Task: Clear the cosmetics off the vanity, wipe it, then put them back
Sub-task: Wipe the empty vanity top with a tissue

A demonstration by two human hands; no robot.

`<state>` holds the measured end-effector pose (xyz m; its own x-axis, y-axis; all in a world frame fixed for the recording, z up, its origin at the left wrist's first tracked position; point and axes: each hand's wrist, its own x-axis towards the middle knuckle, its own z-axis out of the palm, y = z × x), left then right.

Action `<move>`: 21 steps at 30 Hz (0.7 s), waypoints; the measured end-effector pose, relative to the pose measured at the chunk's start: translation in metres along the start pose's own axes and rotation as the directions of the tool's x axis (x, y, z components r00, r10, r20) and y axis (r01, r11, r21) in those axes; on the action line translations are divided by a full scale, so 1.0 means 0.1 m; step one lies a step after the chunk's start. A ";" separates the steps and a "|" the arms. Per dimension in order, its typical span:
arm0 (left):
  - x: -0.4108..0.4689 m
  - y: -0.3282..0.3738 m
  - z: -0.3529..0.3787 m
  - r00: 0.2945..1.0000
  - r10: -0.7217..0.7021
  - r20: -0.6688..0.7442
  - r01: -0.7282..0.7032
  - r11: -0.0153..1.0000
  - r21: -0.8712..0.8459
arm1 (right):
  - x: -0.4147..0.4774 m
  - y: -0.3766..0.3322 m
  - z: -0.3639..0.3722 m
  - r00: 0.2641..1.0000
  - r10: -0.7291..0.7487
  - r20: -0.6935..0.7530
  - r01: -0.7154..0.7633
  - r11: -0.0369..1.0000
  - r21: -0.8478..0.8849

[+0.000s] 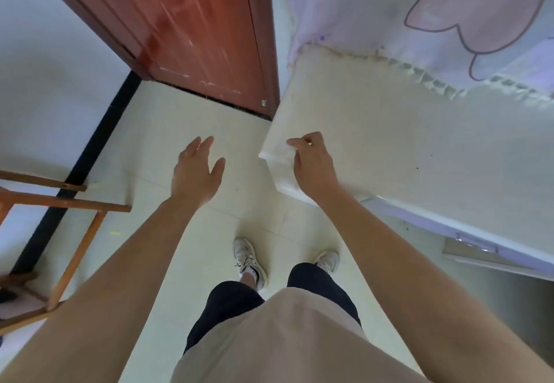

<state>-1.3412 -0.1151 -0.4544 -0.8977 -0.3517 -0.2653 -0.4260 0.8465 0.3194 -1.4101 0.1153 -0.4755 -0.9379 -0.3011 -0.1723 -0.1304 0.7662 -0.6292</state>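
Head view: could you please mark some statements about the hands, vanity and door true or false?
1. The left hand hovers open above the floor. True.
2. The right hand is at the middle of the vanity top. False: it is at the top's corner.
3. The door is white. False: it is red-brown.
4. A wooden frame stands on the person's left. True.
5. Bottles crowd the vanity top. False: none show on its visible part.

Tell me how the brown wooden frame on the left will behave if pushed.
The brown wooden frame is probably stiff: its bars look like solid wood. Likely light for its size, being thin and open. It may slide easily on the glossy pale tile floor, though its footing is cut off.
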 end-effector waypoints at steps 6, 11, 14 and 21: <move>-0.53 -0.33 -1.01 0.970 -0.022 -0.244 0.068 0.981 0.180 | 0.13 -0.89 -0.48 0.966 -0.233 -0.111 0.237 0.971 0.022; -1.15 -1.03 -1.90 0.895 -0.041 -0.443 0.123 0.980 0.158 | -0.07 -2.21 -0.37 0.876 -0.446 -0.184 0.455 0.891 0.006; -1.81 -1.80 -2.41 0.841 -0.092 -0.533 0.202 0.967 0.153 | -0.36 -3.20 0.00 0.796 -0.564 -0.217 0.575 0.818 -0.017; -3.71 -3.81 -3.07 0.658 -0.351 -0.666 0.497 0.867 0.034 | -1.32 -5.16 1.52 0.607 -0.774 -0.181 0.791 0.609 0.048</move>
<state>-0.8799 -0.4296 -0.1983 -0.5163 -0.7949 0.3187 -0.8116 0.5729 0.1141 -1.1698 -0.3263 -0.2434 -0.5266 -0.6728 0.5196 -0.8063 0.2015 -0.5562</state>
